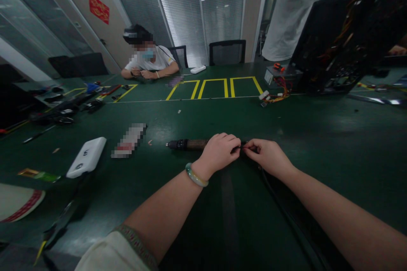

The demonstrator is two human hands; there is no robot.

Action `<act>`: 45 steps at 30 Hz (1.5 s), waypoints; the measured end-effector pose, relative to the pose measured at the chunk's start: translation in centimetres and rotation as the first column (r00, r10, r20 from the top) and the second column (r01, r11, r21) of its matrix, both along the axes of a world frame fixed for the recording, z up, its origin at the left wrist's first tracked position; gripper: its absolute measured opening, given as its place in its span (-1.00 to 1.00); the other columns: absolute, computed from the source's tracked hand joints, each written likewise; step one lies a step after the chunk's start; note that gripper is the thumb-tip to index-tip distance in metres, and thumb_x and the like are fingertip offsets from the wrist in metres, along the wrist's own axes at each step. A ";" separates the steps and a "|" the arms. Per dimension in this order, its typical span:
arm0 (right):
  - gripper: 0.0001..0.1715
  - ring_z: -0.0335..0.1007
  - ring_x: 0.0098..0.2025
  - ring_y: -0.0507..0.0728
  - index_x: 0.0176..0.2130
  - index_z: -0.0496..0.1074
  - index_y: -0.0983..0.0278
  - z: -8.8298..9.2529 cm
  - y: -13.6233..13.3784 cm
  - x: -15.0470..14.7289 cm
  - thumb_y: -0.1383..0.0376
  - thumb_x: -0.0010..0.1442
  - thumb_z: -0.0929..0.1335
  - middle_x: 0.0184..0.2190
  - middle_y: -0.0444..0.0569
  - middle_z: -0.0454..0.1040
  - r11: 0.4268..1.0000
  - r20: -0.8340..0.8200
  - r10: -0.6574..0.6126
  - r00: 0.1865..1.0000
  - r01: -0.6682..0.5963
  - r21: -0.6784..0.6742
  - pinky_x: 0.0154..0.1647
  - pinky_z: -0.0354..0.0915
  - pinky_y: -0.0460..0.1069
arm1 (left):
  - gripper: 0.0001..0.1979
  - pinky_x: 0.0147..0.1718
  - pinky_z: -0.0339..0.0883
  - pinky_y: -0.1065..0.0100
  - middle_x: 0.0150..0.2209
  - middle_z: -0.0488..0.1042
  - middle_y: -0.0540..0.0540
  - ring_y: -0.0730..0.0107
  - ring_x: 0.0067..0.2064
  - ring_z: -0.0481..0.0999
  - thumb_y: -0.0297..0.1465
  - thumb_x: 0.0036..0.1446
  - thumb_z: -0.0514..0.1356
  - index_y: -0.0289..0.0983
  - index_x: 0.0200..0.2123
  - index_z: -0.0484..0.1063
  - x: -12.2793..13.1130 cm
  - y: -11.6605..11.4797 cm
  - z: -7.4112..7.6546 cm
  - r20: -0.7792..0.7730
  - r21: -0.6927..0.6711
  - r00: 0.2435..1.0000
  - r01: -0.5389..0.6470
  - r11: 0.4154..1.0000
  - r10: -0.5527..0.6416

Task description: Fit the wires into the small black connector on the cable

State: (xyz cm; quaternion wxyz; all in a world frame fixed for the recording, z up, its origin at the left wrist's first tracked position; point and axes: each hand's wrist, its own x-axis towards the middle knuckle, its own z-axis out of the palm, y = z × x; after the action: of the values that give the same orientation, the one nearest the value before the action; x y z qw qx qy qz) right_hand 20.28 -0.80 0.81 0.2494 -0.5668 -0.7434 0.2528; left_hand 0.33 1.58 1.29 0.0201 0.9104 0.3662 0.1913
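Note:
A dark cylindrical tool with a brown grip [194, 144] lies on the green table, its metal tip pointing left. My left hand [220, 151] is closed over its right end, fingers curled, a bracelet on the wrist. Just right of it, my right hand [267, 156] pinches at the dark, thin part where a cable seems to meet the tool; the fingers hide the exact spot. Both hands' fingertips nearly touch. From beneath my right hand a black cable [276, 192] runs down toward the near edge.
A white power bank [87, 157] and a blurred flat item [129, 140] lie left. A black computer case [330, 51] and a metal box with wires [279, 77] stand back right. Across the table [178, 125] sits a masked person [151, 61]; cables and tools clutter the far left.

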 end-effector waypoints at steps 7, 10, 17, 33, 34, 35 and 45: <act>-0.82 0.49 -0.33 0.08 -0.28 0.57 0.14 0.4 -0.4 0.0 0.20 0.18 0.35 -0.34 -0.16 0.59 1.000 -0.003 0.002 1.000 -0.002 -0.006 -0.39 0.29 -0.07 | -0.89 -0.10 0.28 0.21 -0.18 0.49 -0.05 0.26 -0.10 0.43 -0.42 0.21 0.17 -0.22 -0.19 0.44 -0.4 0.0 0.0 -0.006 -0.009 0.997 0.071 0.997 -0.071; -0.82 0.49 -0.33 0.08 -0.28 0.56 0.14 0.3 -0.3 0.0 0.19 0.19 0.35 -0.35 -0.17 0.59 1.000 0.013 0.008 1.000 -0.008 -0.017 -0.40 0.28 -0.07 | -0.87 -0.09 0.28 0.21 -0.16 0.49 -0.05 0.26 -0.10 0.43 -0.41 0.20 0.19 -0.21 -0.15 0.43 -0.4 0.0 -0.1 0.007 -0.016 0.998 0.066 0.998 -0.066; -0.84 0.49 -0.33 0.09 -0.26 0.56 0.15 0.1 -0.1 0.0 0.21 0.19 0.35 -0.33 -0.17 0.59 0.999 0.030 0.021 0.999 -0.020 -0.027 -0.39 0.28 -0.07 | -0.93 -0.16 0.29 0.22 -0.22 0.47 -0.05 0.26 -0.16 0.42 -0.40 0.21 0.19 -0.24 -0.21 0.40 -0.2 -0.1 0.1 -0.011 -0.013 1.000 0.024 1.000 -0.024; -0.83 0.50 -0.32 0.10 -0.27 0.55 0.15 -0.1 0.0 0.1 0.21 0.19 0.35 -0.33 -0.15 0.59 0.999 0.005 0.019 1.000 -0.019 -0.034 -0.39 0.28 -0.06 | -0.90 -0.11 0.29 0.23 -0.15 0.45 -0.03 0.30 -0.12 0.42 -0.42 0.26 0.14 -0.21 -0.15 0.39 -0.3 -0.2 0.2 -0.051 -0.013 0.998 0.027 1.000 -0.028; -0.83 0.49 -0.32 0.10 -0.27 0.55 0.15 -0.2 0.0 0.1 0.21 0.19 0.35 -0.33 -0.15 0.59 0.999 -0.003 0.020 1.000 -0.020 -0.037 -0.38 0.28 -0.07 | -0.91 -0.12 0.29 0.24 -0.16 0.45 -0.03 0.30 -0.12 0.42 -0.43 0.26 0.14 -0.21 -0.17 0.39 -0.3 -0.2 0.2 -0.053 -0.012 0.998 0.027 1.000 -0.028; -0.83 0.49 -0.32 0.10 -0.27 0.55 0.15 -0.3 0.1 0.1 0.21 0.19 0.35 -0.34 -0.16 0.59 0.999 -0.011 0.020 1.000 -0.020 -0.042 -0.38 0.28 -0.07 | -0.92 -0.12 0.29 0.24 -0.17 0.45 -0.04 0.29 -0.13 0.42 -0.43 0.25 0.14 -0.22 -0.18 0.39 -0.2 -0.2 0.2 -0.051 -0.009 0.998 0.025 1.000 -0.026; -0.81 0.47 -0.38 0.08 -0.29 0.56 0.16 -0.3 0.2 0.1 0.18 0.19 0.35 -0.38 -0.17 0.58 0.999 -0.038 0.005 0.999 -0.007 -0.052 -0.41 0.25 -0.07 | -0.89 -0.11 0.29 0.23 -0.17 0.45 -0.03 0.29 -0.14 0.42 -0.40 0.26 0.14 -0.21 -0.14 0.38 -0.2 -0.3 0.1 -0.033 -0.003 0.999 0.014 1.000 -0.014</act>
State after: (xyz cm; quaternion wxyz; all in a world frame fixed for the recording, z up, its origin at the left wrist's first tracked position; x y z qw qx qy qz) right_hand 20.40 -0.64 0.54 0.2479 -0.5661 -0.7333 0.2836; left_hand 0.18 1.27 1.43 0.0166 0.9159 0.3605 0.1755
